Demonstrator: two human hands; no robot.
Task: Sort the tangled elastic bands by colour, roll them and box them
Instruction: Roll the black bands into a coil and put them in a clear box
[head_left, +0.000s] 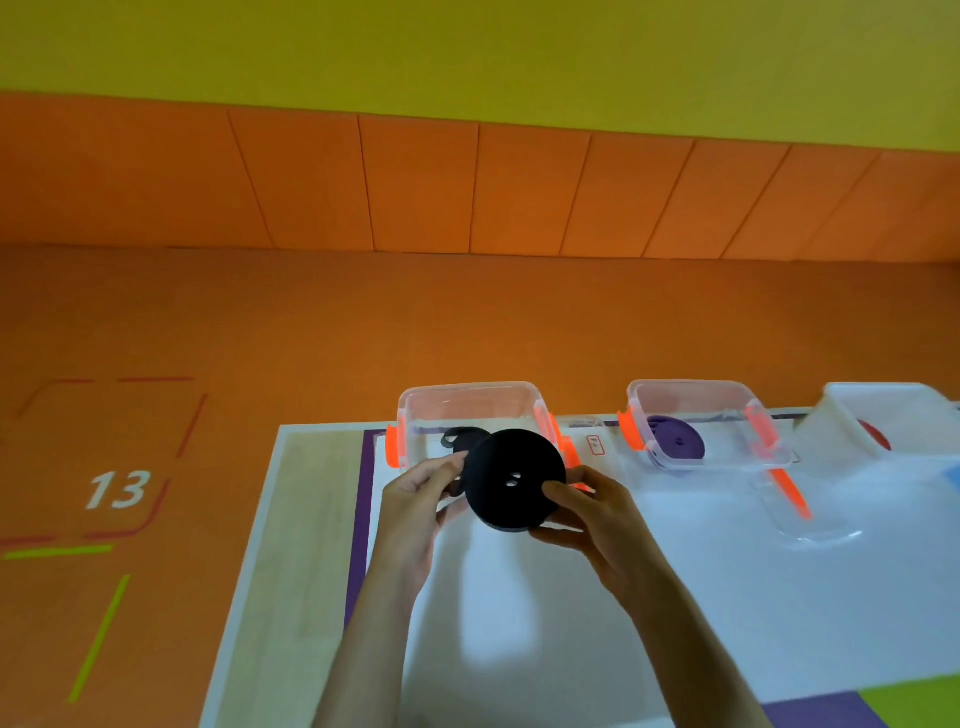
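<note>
Gripping black roll (511, 480) at its rim: left hand (415, 509), right hand (587, 514), each grip closed on it. Held above surface (519, 649), just before clear box (467, 387). Rolling looks nearly finished; next, wind loose tail (460, 439) in, then box it.

Table (291, 519): pale wood-grain top with a white edge, covered over most of its area by a white mat (727, 597) with a purple border (363, 519) and a green patch (935, 701) at the near right corner. Standing along the far edge, left to right and apart from one another: left clear box (467, 400) with orange clips, small red-outlined label (595, 445) lying flat, right clear box (691, 387) with orange clips, white box (852, 415). Clear lid (810, 525) with an orange clip lies flat just in front of the right clear box.
</note>
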